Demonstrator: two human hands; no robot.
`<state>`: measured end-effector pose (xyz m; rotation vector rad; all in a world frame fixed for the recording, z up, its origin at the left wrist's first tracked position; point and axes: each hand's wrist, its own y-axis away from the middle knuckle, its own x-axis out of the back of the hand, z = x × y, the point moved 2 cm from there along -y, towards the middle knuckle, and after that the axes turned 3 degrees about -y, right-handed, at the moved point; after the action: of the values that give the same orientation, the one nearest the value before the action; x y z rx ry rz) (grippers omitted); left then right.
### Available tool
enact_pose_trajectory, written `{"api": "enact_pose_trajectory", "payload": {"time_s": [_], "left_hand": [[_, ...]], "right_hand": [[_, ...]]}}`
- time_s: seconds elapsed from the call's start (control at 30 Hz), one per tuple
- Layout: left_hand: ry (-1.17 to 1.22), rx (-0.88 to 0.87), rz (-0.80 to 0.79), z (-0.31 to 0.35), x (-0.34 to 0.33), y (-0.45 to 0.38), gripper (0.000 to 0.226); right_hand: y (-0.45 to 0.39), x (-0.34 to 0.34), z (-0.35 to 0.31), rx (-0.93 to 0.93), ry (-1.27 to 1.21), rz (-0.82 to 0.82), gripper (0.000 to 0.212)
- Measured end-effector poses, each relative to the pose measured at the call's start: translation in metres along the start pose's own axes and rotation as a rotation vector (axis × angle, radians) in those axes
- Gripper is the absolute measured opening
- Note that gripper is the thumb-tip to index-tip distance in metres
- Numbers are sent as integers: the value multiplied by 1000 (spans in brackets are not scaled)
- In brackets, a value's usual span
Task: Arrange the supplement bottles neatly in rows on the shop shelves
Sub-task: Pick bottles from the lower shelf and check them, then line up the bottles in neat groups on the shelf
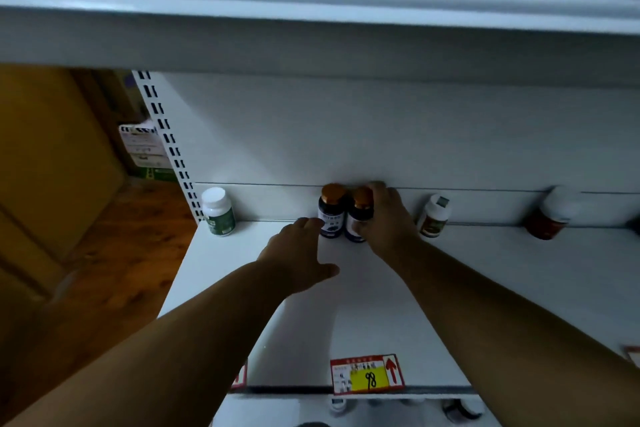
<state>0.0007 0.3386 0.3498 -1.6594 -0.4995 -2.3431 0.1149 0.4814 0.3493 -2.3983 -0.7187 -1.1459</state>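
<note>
Head view: two dark supplement bottles with copper caps stand touching at the back of the white shelf (485, 288). Right hand (384, 218) wraps the right bottle (360, 218); left hand (298, 253), fingers loosely together, touches the left bottle (331, 211).

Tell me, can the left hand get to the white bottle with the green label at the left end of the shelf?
Probably yes. The left hand lies open on the shelf, holding nothing, and only bare shelf lies between it and the green-label bottle.
</note>
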Motion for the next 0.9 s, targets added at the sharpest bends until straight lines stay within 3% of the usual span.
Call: {"api": "enact_pose_trajectory", "payload": {"time_s": [0.2, 0.37, 0.7, 0.9], "left_hand": [[-12, -93, 2, -9, 2, 3, 89], [16, -157, 60, -17, 5, 33, 83], [44, 5, 318, -29, -11, 181, 69], [14, 4, 264, -43, -51, 272, 60]], "right_hand": [[6, 5, -7, -73, 106, 55, 84], [47, 11, -7, -131, 49, 153, 62], [185, -16, -54, 204, -109, 18, 47], [283, -43, -84, 234, -140, -111, 41]]}}
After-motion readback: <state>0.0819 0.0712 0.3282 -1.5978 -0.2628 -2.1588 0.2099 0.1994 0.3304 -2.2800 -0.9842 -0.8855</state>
